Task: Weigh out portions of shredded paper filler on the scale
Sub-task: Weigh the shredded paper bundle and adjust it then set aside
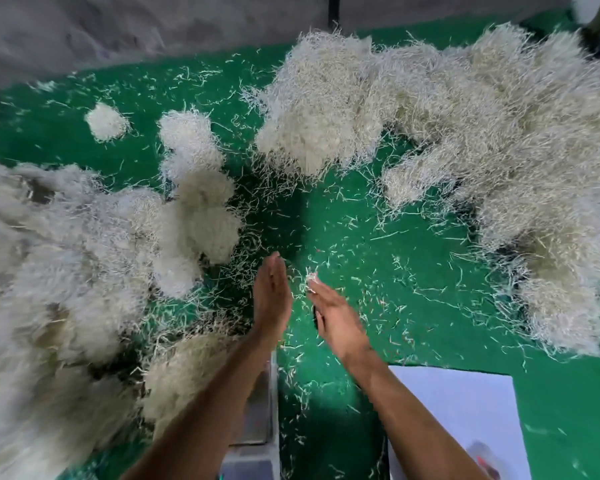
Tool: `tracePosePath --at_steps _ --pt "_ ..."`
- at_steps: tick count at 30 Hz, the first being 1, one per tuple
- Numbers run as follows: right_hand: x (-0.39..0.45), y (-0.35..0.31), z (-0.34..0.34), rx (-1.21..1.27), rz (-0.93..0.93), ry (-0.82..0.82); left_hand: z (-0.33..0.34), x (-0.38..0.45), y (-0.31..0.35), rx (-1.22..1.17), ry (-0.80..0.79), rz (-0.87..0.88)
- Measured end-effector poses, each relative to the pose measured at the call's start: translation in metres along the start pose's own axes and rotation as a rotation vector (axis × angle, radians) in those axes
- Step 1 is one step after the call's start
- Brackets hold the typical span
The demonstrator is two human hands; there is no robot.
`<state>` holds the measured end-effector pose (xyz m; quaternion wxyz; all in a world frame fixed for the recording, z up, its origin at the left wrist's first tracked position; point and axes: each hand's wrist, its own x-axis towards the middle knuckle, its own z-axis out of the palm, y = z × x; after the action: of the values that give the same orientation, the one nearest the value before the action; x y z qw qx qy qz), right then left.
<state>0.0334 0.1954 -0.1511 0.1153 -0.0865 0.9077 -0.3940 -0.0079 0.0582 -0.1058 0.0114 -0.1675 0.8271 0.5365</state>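
Both hands, left (272,299) and right (336,318), hover flat-fingered and empty over the green table (361,216) between portions, filler (465,140) heaped around, scale (257,427) near; apparently next, gathering another handful.

Counter (343,216): bright green, speckled all over with pale loose strands.
Filler (465,133): cream to off-white, slightly yellower in the big right heap, paler in the left clumps.
Scale (260,410): silvery grey metal.
Sheet (454,410): plain white, faintly bluish.
Wall (118,26): mottled grey.
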Motion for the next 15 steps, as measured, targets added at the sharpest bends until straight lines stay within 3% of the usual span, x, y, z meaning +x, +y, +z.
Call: tracePosePath --at_steps 3,6,9,11,15 --pt "-0.033 -0.027 0.005 -0.044 0.141 -0.006 -0.048 -0.013 0.013 -0.094 0.136 0.055" --pt "-0.053 -0.072 0.001 0.203 0.203 0.103 -0.100 -0.035 0.021 -0.140 0.153 0.095" --pt "-0.060 -0.131 -0.005 0.457 0.102 0.245 -0.147 -0.064 0.022 -0.125 0.204 0.256" --pt "-0.064 -0.173 -0.004 0.597 0.018 0.247 -0.177 -0.086 0.016 -0.129 0.221 0.337" --pt "-0.079 -0.229 0.010 0.635 -0.088 0.205 -0.221 -0.117 -0.014 -0.187 0.334 0.400"
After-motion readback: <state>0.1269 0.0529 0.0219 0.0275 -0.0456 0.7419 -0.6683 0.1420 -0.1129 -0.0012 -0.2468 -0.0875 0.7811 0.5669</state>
